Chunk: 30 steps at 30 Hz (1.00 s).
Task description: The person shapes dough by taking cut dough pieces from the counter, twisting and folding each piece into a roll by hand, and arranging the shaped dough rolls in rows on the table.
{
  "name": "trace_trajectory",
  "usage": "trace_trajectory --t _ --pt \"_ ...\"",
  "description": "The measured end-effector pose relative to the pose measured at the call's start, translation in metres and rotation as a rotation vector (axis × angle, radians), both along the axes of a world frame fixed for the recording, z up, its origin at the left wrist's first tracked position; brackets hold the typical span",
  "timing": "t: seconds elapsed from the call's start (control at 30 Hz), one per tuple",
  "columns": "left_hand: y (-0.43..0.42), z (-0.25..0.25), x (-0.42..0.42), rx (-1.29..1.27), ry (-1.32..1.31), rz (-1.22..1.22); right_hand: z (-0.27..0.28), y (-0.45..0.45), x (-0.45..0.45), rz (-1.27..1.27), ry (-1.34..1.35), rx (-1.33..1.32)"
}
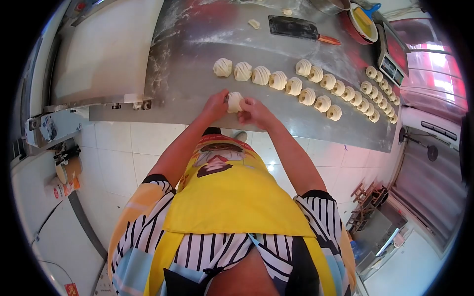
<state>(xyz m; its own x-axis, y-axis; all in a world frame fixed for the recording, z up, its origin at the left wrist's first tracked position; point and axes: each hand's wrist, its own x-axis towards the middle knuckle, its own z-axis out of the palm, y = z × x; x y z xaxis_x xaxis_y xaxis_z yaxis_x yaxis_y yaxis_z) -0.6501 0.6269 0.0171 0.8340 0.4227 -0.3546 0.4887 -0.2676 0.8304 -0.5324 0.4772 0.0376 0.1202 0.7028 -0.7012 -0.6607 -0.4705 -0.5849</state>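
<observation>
Between my two hands, near the front edge of the metal table [187, 106], is a pale twisted dough roll [234, 102]. My left hand [216, 105] grips its left side, fingers closed. On the other side my right hand [256, 113] pinches the same roll with thumb and fingers. Just beyond them runs a row of similar ridged dough rolls, the closest being one dough roll [242, 71] and another dough roll [222, 67] at the row's left end. My fingers partly hide the held roll's sides.
Further rows of dough rolls [338, 89] stretch to the right. A cleaver [296, 27] with a wooden handle lies at the back, near a small dough scrap [254, 23]. A bowl with yellow liquid [366, 30] and a scale [391, 69] stand back right. A dough machine [103, 54] is left.
</observation>
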Motion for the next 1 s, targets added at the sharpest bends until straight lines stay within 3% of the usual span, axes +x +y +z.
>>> trace_trajectory --t 0.17,0.27,0.37,0.47,0.57,0.67,0.77,0.87,1.0 --pt "-0.001 -0.011 -0.010 0.045 -0.044 -0.011 0.003 0.006 0.007 0.134 -0.114 -0.110" --pt "-0.007 0.002 -0.015 0.041 -0.029 -0.077 0.008 0.005 -0.001 0.221 -0.398 -0.072" --pt "-0.012 0.009 -0.014 0.067 0.012 -0.068 0.012 0.002 -0.006 0.211 -0.415 -0.119" --pt "-0.015 0.002 -0.014 0.003 0.000 -0.013 -0.002 0.004 -0.015 -0.019 -0.364 -0.194" --pt "-0.008 0.007 -0.014 -0.390 0.070 0.061 -0.015 0.003 -0.016 0.104 -0.611 -0.214" --pt "-0.004 0.020 -0.011 -0.607 0.147 0.076 -0.032 0.002 -0.015 0.341 -1.271 -0.169" --pt "-0.011 0.024 -0.006 -0.470 0.137 0.115 -0.022 0.002 -0.013 0.395 -1.299 -0.164" --pt "-0.019 0.028 -0.006 -0.287 0.135 0.139 -0.006 0.001 -0.014 0.189 -0.621 -0.222" --pt "-0.016 0.015 -0.007 -0.219 0.128 0.066 -0.020 0.003 -0.019 0.150 -0.926 -0.256"
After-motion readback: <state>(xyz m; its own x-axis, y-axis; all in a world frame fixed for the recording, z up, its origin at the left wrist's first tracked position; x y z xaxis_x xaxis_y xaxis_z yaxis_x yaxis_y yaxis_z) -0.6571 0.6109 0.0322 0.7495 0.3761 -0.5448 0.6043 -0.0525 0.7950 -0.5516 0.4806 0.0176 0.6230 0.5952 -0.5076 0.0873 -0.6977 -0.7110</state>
